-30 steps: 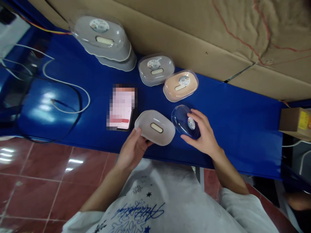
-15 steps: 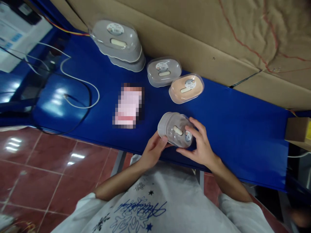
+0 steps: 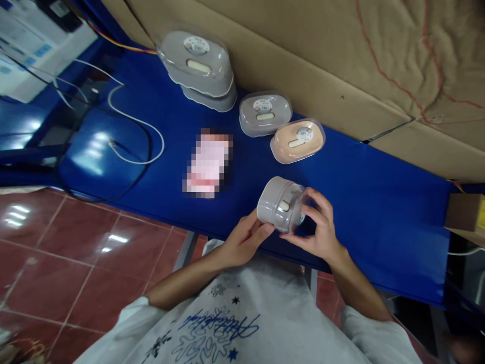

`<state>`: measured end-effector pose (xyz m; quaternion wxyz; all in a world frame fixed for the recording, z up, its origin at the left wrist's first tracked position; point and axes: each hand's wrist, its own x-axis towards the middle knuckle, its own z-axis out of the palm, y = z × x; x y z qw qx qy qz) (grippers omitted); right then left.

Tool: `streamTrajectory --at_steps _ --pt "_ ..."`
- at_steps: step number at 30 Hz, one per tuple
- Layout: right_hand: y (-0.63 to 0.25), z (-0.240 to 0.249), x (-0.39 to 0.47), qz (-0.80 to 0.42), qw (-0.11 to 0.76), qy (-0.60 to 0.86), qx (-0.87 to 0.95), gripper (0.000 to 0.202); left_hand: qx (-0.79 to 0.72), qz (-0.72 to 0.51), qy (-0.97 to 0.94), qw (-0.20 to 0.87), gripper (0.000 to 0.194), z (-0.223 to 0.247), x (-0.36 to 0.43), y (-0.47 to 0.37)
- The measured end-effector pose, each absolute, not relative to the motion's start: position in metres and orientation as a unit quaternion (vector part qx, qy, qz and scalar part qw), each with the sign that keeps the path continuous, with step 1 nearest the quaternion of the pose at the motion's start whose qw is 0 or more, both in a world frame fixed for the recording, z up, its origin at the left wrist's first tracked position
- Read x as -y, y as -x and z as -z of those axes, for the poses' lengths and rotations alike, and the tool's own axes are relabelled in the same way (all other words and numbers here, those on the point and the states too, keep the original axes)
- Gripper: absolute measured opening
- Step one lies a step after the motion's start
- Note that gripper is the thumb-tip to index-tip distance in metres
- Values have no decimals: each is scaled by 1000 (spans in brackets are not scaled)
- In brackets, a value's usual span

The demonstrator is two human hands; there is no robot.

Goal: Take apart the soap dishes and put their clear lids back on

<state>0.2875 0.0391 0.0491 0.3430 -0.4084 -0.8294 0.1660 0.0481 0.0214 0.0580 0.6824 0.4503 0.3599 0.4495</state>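
Left hand [image 3: 246,240] pinching gray box [image 3: 271,202], right hand [image 3: 318,227] gripping its clear lid [image 3: 297,205], phone [image 3: 208,164] on desk [image 3: 371,217] beyond left hand, peach box [image 3: 297,141] beyond both.

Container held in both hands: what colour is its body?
The container is grey; the head view shows it best.

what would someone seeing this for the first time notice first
Probably the small grey container held up off the blue table, with the left hand at its base and the right hand on its clear lid. Next, the peach container beyond it, the only one that colour, and the pixelated pink patch to its left.
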Motion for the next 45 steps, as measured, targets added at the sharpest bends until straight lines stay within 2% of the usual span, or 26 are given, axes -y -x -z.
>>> streamTrajectory --at_steps 10,23,29,38,42,45 --pt "-289 -41 -37 -145 396 390 818 84 -326 -455 -535 633 35 -56 -24 -44" --pt "-281 -34 -34 -185 422 422 781 95 -345 -440 -574 598 29 -53 -25 -42" --pt "-281 -29 -35 -251 383 428 779 107 -357 -444 -569 593 31 -52 -27 -44" --pt "-275 -33 -33 -233 396 453 764 103 -365 -456 -540 606 18 -52 -30 -46" --pt "-269 -36 -31 -163 382 482 771 106 -345 -462 -547 607 32 -44 -29 -51" --pt "-264 -35 -27 -93 369 502 776 100 -350 -461 -533 617 69 -41 -25 -58"
